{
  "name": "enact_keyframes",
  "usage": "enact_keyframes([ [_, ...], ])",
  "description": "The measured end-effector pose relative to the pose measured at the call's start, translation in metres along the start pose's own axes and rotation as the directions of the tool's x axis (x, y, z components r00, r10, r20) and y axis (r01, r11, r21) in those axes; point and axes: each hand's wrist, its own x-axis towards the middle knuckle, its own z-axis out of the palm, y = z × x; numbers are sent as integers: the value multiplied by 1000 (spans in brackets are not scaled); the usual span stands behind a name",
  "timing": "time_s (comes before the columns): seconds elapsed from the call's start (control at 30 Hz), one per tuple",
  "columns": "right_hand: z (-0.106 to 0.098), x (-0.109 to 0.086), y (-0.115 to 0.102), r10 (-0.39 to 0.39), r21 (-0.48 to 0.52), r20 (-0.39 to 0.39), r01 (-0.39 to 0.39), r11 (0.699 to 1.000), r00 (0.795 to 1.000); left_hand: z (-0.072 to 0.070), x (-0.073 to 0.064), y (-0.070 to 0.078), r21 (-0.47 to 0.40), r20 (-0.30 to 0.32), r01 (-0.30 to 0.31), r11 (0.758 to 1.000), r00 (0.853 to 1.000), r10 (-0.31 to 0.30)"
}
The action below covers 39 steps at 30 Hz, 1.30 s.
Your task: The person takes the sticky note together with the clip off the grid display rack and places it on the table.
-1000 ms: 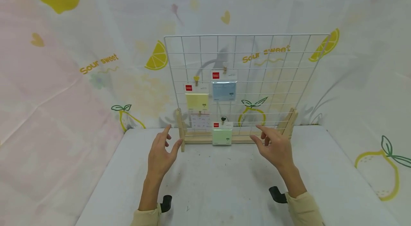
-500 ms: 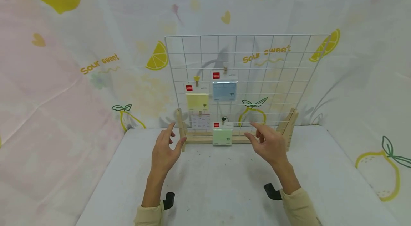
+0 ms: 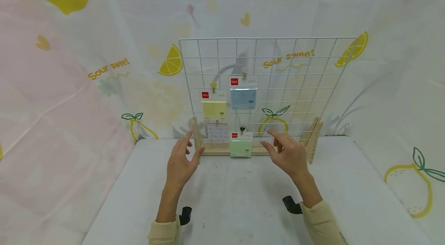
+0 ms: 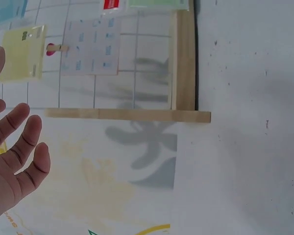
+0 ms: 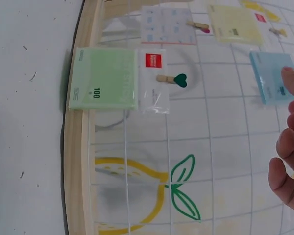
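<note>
My left hand (image 3: 181, 162) is raised over the table by the rack's left foot, fingers apart and holding nothing. On the other side, my right hand (image 3: 288, 154) hovers before the lower right of the white wire grid rack (image 3: 295, 88), thumb and forefinger spread. Small clothespins fix sticky-note packs to the grid: a yellow pack (image 3: 214, 109), a blue pack (image 3: 243, 99) and, lowest, a green pack (image 3: 241, 147). A dark green heart tops the clothespin (image 5: 174, 80) on the green pack. Below the yellow pack hangs a thin printed sheet (image 4: 91, 46), held by another clothespin (image 4: 58, 48).
Wooden feet (image 3: 314, 140) and a wooden base bar (image 4: 185, 58) support the rack on the white table (image 3: 236, 198). Behind it hangs a lemon-print cloth (image 3: 139, 24). Black curved pieces (image 3: 292, 205) stick out at both sleeve cuffs.
Both hands have drifted inward, the left one rightward and the right one leftward, and slightly up. The packs and the rack stay in place.
</note>
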Motion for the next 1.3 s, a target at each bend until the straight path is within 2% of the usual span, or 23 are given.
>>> enact_keyframes([
  [0.2,1,2,-1,-6,9,-7,6,1000,1000,1,2,2,-5,-1,0,1000,1000,0],
  [0.43,2,5,-3,-2,30,4,2,1000,1000,2,4,4,-26,-26,-49,998,999,48],
  [0.7,5,9,-5,-10,44,-14,11,999,1000,5,5,4,-33,-22,-63,997,998,62],
  [1.07,6,15,-6,-9,69,-11,10,998,1000,4,7,4,-111,45,-41,993,998,47],
  [1.3,7,21,-6,-25,63,-26,27,998,999,6,9,3,-101,15,-57,993,998,59],
])
